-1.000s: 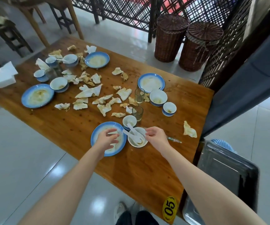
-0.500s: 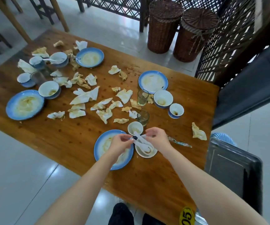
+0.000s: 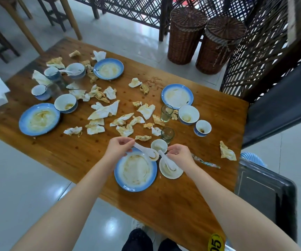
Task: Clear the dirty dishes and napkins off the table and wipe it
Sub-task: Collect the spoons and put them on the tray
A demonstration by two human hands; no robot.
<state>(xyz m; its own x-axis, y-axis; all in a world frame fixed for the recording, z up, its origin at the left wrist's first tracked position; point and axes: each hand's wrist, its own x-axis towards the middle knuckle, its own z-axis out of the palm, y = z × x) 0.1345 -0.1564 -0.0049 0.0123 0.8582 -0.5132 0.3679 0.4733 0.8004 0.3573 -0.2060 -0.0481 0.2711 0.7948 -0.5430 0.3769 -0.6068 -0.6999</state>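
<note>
L hand [image 3: 118, 148] pinches white spoon [image 3: 147, 151] by handle, over blue-rim plate [image 3: 118, 177] at 1 o'clock rim. R hand [image 3: 180, 155] pinches 2nd spoon [image 3: 169, 163], tip in white bowl [image 3: 178, 173] at plate's 3 o'clock

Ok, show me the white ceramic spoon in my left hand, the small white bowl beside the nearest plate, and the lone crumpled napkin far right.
white ceramic spoon [image 3: 151, 153]: head view, scoop.
small white bowl [image 3: 172, 177]: head view, near rim.
crumpled napkin [image 3: 227, 151]: head view, centre.
</note>
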